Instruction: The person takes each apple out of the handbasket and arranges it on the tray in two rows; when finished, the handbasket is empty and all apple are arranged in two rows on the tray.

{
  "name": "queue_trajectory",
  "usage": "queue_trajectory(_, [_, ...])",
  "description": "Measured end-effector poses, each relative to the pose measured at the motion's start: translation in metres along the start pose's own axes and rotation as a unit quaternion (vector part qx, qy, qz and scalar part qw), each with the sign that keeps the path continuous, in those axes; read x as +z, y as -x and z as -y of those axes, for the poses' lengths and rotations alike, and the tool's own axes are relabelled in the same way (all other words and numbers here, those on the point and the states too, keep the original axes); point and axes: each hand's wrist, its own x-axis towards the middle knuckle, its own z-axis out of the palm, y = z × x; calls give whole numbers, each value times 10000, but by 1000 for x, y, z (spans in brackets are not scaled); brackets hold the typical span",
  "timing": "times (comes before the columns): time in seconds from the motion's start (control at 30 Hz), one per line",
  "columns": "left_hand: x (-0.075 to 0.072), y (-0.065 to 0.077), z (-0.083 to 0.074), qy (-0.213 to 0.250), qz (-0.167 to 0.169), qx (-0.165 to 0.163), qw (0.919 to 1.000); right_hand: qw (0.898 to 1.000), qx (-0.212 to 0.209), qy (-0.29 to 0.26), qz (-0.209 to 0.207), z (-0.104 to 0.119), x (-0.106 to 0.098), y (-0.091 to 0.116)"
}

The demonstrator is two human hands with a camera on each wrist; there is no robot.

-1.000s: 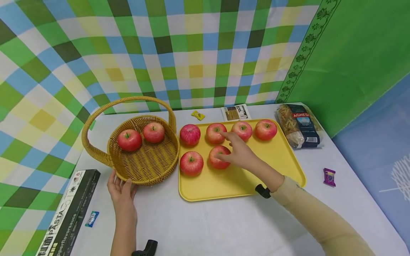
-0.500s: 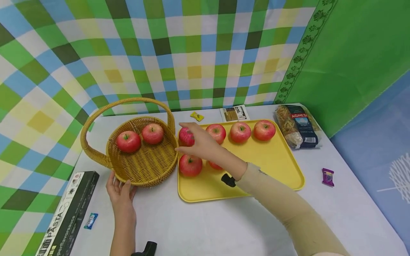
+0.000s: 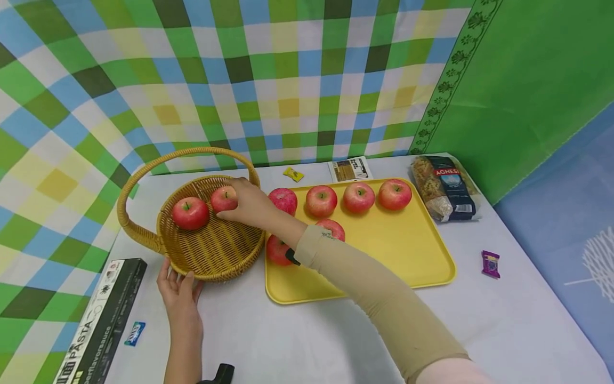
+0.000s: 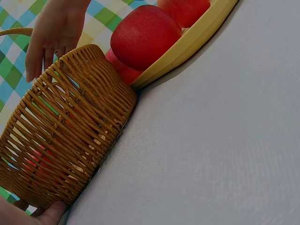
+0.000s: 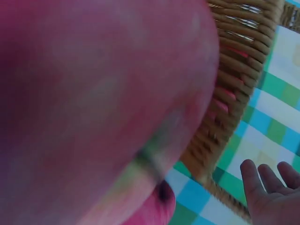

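In the head view, the left hand (image 3: 181, 293) rests, loosely spread, against the basket (image 3: 211, 248); the right hand (image 3: 251, 204), thumb and fingers parted, is at an apple (image 3: 221, 200) inside, contact unclear. The box (image 3: 103, 320) reads "PASTA" and "flavorsauce", the bag (image 3: 446, 186) "AGNES".

Left wrist: the left thumb touches the basket low down.

Right wrist: the right fingers stand apart.

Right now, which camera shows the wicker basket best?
The head view, showing most of the wicker basket, handle and inside included. The left wrist view gives mainly its woven side; the right wrist view, only part of it, beyond a close apple.
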Motion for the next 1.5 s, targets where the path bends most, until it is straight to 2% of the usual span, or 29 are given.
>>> queue_trajectory(0.23, [-1, 0, -1, 22, -50, 20, 10000, 9988, 413, 243, -24, 4, 20, -27])
queue_trajectory(0.5, [-3, -1, -1, 74, -131, 26, 9999, 9962, 860, 157, 30, 10, 33, -39])
queue_trajectory(0.83, [-2, 0, -1, 17, -37, 147, 9999, 9857, 1364, 984, -54, 16, 39, -48])
queue_trajectory(1.23, [-1, -1, -1, -51, 17, 132, 9999, 9737, 1599, 1622, 106, 9, 56, -55])
queue_trajectory(1.5, [-2, 0, 1, -80, 78, 209, 9997, 9764, 1452, 1600, -54, 7, 54, -52])
